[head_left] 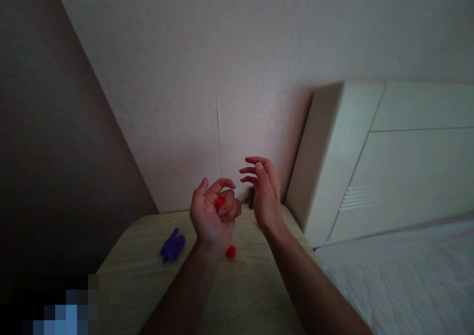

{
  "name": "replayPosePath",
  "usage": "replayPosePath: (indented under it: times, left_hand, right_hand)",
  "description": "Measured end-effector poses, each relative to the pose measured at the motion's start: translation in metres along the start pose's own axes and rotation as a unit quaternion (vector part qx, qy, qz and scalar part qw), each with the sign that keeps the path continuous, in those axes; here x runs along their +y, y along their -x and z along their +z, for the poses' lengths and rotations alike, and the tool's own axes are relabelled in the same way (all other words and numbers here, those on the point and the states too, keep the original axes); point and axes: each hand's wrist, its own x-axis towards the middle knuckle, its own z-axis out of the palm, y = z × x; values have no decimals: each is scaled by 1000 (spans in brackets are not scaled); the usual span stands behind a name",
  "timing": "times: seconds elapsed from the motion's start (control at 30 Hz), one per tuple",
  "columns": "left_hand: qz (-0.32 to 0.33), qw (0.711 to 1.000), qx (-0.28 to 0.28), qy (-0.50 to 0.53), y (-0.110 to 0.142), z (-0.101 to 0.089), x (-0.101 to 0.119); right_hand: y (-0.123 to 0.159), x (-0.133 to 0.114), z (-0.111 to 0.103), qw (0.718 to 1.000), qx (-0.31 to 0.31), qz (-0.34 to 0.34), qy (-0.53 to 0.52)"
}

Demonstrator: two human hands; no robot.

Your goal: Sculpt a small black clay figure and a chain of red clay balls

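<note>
Left hand: so the left hand is palm up over the table, fingers curled in pretty narrow around the held red ball, which sits in the palm, with the thumb sticking up off to the side.
Right hand: the right hand is up in the air just beside it, loosely open, fingers spread a bit and bent toward the left one. The two aren't touching.
Loose red ball: there's another one, the loose red ball, on the tabletop near the left wrist.
Purple thing: a crumpled purple thing, lying left of the left forearm. Can't really tell what it is.
Table: light wood-grain table, rounded corners, under both hands.
Bed: white quilted mattress off to the right, cream headboard behind it.
Dark object: small dark object at the table's back edge, partly hidden by the right hand.
Wall: pale wall with a vertical seam.
</note>
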Motion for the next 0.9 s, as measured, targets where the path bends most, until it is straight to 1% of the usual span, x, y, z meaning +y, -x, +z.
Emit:
replayPosePath:
  times: [0.07, 0.2, 0.27, 0.33, 0.4, 0.47, 0.53, 0.7, 0.8, 0.9]
  left_hand:
    - [-2, 1000, -5, -5, 1, 1, 0]
    - [10, 1000, 19, -9, 3, 6, -2]
    - [11, 1000, 21, -16, 4, 10, -1]
    - [6, 1000, 12, -18, 4, 12, 1]
    - [2, 1000, -7, -8, 3, 13, 4]
    - [5, 1000, -29, 4, 1, 11, 6]
    - [15, 999, -41, 6, -2, 9, 7]
    - [34, 999, -22, 35, -7, 7, 4]
    - [45, 998, -20, 41, -6, 9, 3]
    - [63, 998, -26, 15, -5, 10, 3]
  right_hand:
    - [1, -4, 1, 1000, -5, 4, -8]
    - [4, -12, 2, 1000, -22, 11, -14]
    - [7, -15, 3, 999, -38, 5, -3]
    - [9, -17, 3, 998, -64, 17, 9]
    - [11, -19, 2, 994, -96, 38, 19]
    - [10, -21, 0, 992, -117, 42, 34]
    - [7, -22, -4, 991, -117, 13, 63]
    - [-3, -26, -12, 986, -92, -68, 124]
    - [-6, -30, -15, 974, -100, -124, 163]
    - [-7, -37, -19, 958, -100, -172, 207]
